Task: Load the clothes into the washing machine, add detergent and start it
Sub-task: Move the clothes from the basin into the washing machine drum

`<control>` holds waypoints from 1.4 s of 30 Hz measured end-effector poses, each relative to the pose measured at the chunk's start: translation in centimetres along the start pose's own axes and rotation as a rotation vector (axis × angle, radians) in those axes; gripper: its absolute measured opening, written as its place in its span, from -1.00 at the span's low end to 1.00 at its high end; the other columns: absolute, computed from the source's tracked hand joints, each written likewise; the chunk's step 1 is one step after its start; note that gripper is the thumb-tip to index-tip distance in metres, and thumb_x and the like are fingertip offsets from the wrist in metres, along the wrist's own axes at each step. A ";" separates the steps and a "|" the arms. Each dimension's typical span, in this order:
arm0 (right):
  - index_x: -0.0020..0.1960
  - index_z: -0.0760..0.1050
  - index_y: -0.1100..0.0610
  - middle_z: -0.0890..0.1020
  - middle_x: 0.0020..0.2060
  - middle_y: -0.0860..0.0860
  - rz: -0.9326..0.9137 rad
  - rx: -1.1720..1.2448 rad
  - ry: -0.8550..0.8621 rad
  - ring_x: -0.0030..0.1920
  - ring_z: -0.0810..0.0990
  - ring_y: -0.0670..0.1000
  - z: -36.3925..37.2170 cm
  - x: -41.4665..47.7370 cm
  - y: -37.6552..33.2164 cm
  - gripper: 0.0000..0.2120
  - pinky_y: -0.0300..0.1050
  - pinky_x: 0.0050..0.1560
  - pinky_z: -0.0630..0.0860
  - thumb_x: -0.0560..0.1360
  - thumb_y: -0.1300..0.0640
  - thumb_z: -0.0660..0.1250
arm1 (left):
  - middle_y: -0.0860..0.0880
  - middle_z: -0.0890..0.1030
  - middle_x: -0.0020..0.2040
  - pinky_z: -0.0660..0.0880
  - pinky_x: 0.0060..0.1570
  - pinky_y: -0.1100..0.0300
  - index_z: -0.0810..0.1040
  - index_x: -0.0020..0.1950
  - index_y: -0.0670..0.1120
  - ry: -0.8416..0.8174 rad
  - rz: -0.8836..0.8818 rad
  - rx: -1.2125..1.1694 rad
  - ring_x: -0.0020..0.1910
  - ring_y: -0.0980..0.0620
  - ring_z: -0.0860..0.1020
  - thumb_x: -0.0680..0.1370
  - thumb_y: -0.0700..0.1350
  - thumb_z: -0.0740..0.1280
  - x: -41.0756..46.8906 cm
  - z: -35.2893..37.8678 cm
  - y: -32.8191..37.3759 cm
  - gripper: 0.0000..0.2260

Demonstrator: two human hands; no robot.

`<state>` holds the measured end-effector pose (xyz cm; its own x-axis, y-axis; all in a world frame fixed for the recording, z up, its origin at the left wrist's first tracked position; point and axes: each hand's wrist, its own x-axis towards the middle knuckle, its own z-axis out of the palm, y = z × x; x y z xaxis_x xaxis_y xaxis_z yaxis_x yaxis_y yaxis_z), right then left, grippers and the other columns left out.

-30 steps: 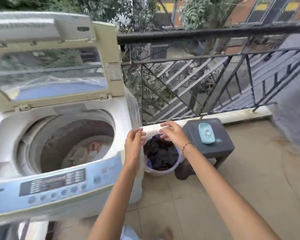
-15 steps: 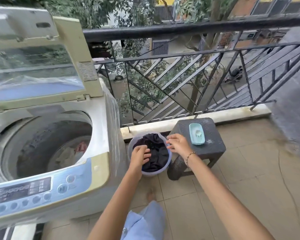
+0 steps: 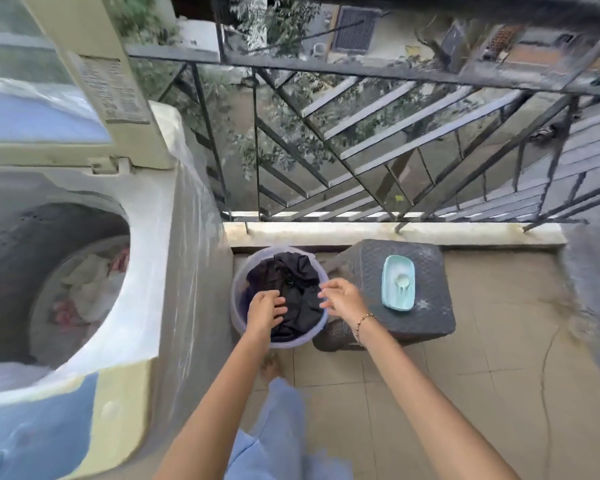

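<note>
Both hands reach down into a pale lilac bucket (image 3: 238, 320) that stands on the tiled floor (image 3: 482, 393) just beside the washing machine (image 3: 174, 271). The left hand (image 3: 265, 311) rests on the dark clothes (image 3: 297, 289) heaped in the bucket, its fingers (image 3: 278, 310) curled and pressed into the black fabric at the near left side of the pile, gathering a fold of it. The right hand (image 3: 343, 299) hovers over the bucket's right rim, its fingers (image 3: 326, 293) loosely spread and bent, tips at the edge of the cloth; whether they touch it cannot be told. A beaded bracelet (image 3: 363, 321) circles the right wrist.

The washing machine's lid (image 3: 84, 81) stands raised, and light and pinkish clothes (image 3: 87, 285) lie in the drum (image 3: 21, 258). To the right of the bucket, touching it or nearly so, is a dark woven stool (image 3: 426, 299) carrying a pale blue soap dish (image 3: 397, 289). A black metal railing (image 3: 361, 140) runs behind the bucket and stool.
</note>
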<state>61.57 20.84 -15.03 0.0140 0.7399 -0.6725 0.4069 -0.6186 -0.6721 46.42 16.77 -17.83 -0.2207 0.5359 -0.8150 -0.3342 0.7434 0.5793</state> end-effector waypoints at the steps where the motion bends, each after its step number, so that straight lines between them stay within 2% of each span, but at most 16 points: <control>1: -0.02 0.49 0.10 0.60 -0.19 0.02 0.013 -0.003 -0.002 -0.30 0.54 -0.06 0.1 1.2 0.2 -0.92 -0.21 -0.23 0.50 0.54 0.22 0.23 | -0.10 0.56 0.08 0.48 0.13 0.04 0.46 0.18 -0.13 0.010 -0.023 0.023 0.04 -0.09 0.55 0.65 -0.12 0.14 1.1 0.2 -0.2 -0.82; 5: 0.07 0.46 0.17 0.53 -0.22 0.04 0.101 0.001 -0.038 -0.32 0.50 -0.05 1.9 8.6 2.2 -0.87 -0.21 -0.28 0.46 0.55 0.25 0.20 | -0.05 0.54 -0.07 0.46 -0.11 0.12 0.46 -0.10 -0.02 0.045 -0.095 0.066 -0.15 0.00 0.51 0.62 -0.12 0.16 7.6 1.5 -2.0 -0.87; 7: 0.14 0.46 0.15 0.54 -0.13 0.06 0.108 -0.069 -0.048 -0.16 0.54 0.02 3.1 12.4 3.4 -0.81 -0.07 -0.07 0.52 0.53 0.23 0.24 | -0.02 0.52 -0.11 0.47 -0.17 0.11 0.41 -0.15 0.00 0.064 -0.151 0.088 -0.21 0.03 0.49 0.61 -0.12 0.14 10.8 1.5 -3.3 -0.85; 9: 0.27 0.41 0.13 0.52 0.08 0.06 0.052 -0.203 -0.114 0.09 0.53 0.05 4.2 16.7 4.9 -0.66 -0.02 0.17 0.48 0.51 0.18 0.32 | -0.03 0.49 -0.09 0.48 -0.09 0.04 0.41 -0.04 -0.04 0.093 -0.218 0.119 -0.18 -0.03 0.50 0.61 -0.17 0.11 14.6 1.5 -5.1 -0.89; 13: 0.45 0.20 0.01 0.28 0.41 0.02 -0.095 -0.515 -0.272 0.38 0.32 0.06 6.4 24.5 8.3 -0.36 -0.06 0.34 0.33 0.45 0.00 0.38 | -0.17 0.42 0.06 0.43 -0.04 0.01 0.32 0.29 -0.24 0.194 -0.355 0.156 -0.10 -0.13 0.44 0.57 -0.31 0.08 21.4 0.9 -8.6 -0.71; 16: 0.52 0.01 0.02 0.09 0.49 0.05 -0.143 -0.718 -0.270 0.47 0.14 0.15 8.2 29.7 11.3 -0.15 0.09 0.41 0.25 0.40 -0.02 0.44 | -0.24 0.47 0.23 0.51 -0.11 -0.14 0.32 0.39 -0.22 0.176 -0.617 -0.061 0.01 -0.28 0.52 0.59 -0.15 0.18 24.8 1.5 -10.3 -0.62; 19: 0.54 -0.17 -0.01 -0.12 0.54 0.07 -0.128 -0.797 -0.292 0.53 -0.09 0.18 10.2 33.4 13.9 0.08 0.24 0.46 0.11 0.32 0.02 0.54 | -0.20 0.40 0.40 0.44 0.12 -0.30 0.34 0.41 -0.12 0.071 -0.758 -0.263 0.28 -0.32 0.44 0.55 0.10 0.29 28.0 3.1 -11.9 -0.50; 21: 0.53 -0.28 -0.06 -0.19 0.54 0.08 -0.080 -0.843 -0.321 0.53 -0.19 0.19 11.0 34.8 15.0 0.21 0.33 0.45 0.01 0.26 0.01 0.58 | -0.15 0.28 0.50 0.39 0.24 -0.33 0.20 0.50 -0.06 0.160 -0.735 -0.336 0.39 -0.30 0.35 0.49 0.20 0.34 29.8 4.3 -12.8 -0.31; 23: 0.50 -0.37 -0.08 -0.14 0.54 0.11 -0.039 -0.899 -0.343 0.53 -0.18 0.21 11.6 36.1 16.0 0.29 0.41 0.42 -0.07 0.20 -0.03 0.60 | -0.10 0.16 0.55 0.38 0.28 -0.30 -0.11 0.58 0.05 0.294 -0.602 -0.287 0.42 -0.27 0.31 0.45 0.23 0.38 31.7 4.7 -14.0 -0.11; 26: 0.48 -0.43 -0.05 0.08 0.51 0.18 -0.023 -0.955 -0.306 0.50 0.06 0.25 12.5 38.0 16.9 0.35 0.45 0.40 -0.09 0.16 -0.16 0.59 | -0.02 0.17 0.56 0.38 0.36 -0.13 -0.25 0.56 0.14 0.281 -0.363 -0.203 0.43 -0.14 0.33 0.46 0.20 0.39 33.7 4.4 -15.4 -0.05; 28: 0.49 -0.41 -0.02 0.16 0.48 0.19 -0.002 -0.948 -0.276 0.46 0.19 0.26 13.0 39.5 17.3 0.34 0.43 0.41 -0.01 0.16 -0.20 0.58 | 0.00 0.16 0.56 0.38 0.36 -0.09 -0.21 0.56 0.15 0.252 -0.313 -0.188 0.44 -0.11 0.33 0.46 0.21 0.39 34.5 3.7 -16.3 -0.08; 30: 0.52 -0.32 0.03 0.30 0.43 0.19 0.001 -0.942 -0.278 0.39 0.33 0.25 12.8 40.7 17.3 0.26 0.33 0.39 0.19 0.22 -0.15 0.56 | 0.00 0.18 0.56 0.43 0.30 -0.05 -0.10 0.57 0.14 0.215 -0.290 -0.128 0.44 -0.11 0.34 0.47 0.22 0.37 34.8 3.0 -17.3 -0.15; 33: 0.50 0.06 0.07 0.51 0.25 0.19 -0.117 -0.837 -0.260 0.20 0.51 0.25 11.9 41.1 17.0 -0.16 0.13 0.18 0.49 0.37 0.04 0.44 | -0.03 0.20 0.55 0.48 0.15 0.04 0.03 0.57 0.10 0.177 -0.277 -0.020 0.42 -0.13 0.37 0.52 0.23 0.29 34.5 2.3 -18.0 -0.29; 36: 0.19 0.45 0.11 0.62 0.05 0.10 -0.208 -0.665 -0.253 0.04 0.58 0.15 10.7 40.0 16.4 -0.60 0.04 0.04 0.54 0.37 0.09 0.38 | -0.05 0.21 0.54 0.47 0.20 -0.04 0.07 0.55 0.12 0.217 -0.287 0.123 0.41 -0.16 0.36 0.47 0.35 0.26 33.9 2.0 -17.5 -0.25; 39: 0.07 0.55 0.03 0.66 -0.02 -0.05 -0.152 -0.386 -0.275 -0.02 0.60 -0.03 9.2 37.7 15.9 -0.68 -0.13 0.00 0.53 0.33 0.06 0.46 | 0.00 0.11 0.54 0.36 0.34 -0.17 0.02 0.55 0.16 0.220 -0.219 0.505 0.44 -0.15 0.31 0.26 0.49 0.32 32.9 2.4 -16.4 -0.02; 42: -0.04 0.58 -0.08 0.68 -0.08 -0.15 -0.056 -0.130 -0.324 -0.04 0.64 -0.11 7.8 35.4 16.0 -0.75 -0.17 -0.01 0.55 0.32 0.10 0.51 | -0.05 0.19 0.54 0.37 0.34 -0.07 0.01 0.56 0.00 0.158 -0.073 0.666 0.43 -0.11 0.33 0.29 0.32 0.47 32.6 3.4 -15.7 0.02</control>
<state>61.42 35.07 -52.05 -0.2937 0.6364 -0.7132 0.5120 -0.5254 -0.6796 47.62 23.93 -53.46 -0.3668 0.4477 -0.8155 0.2703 0.8900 0.3671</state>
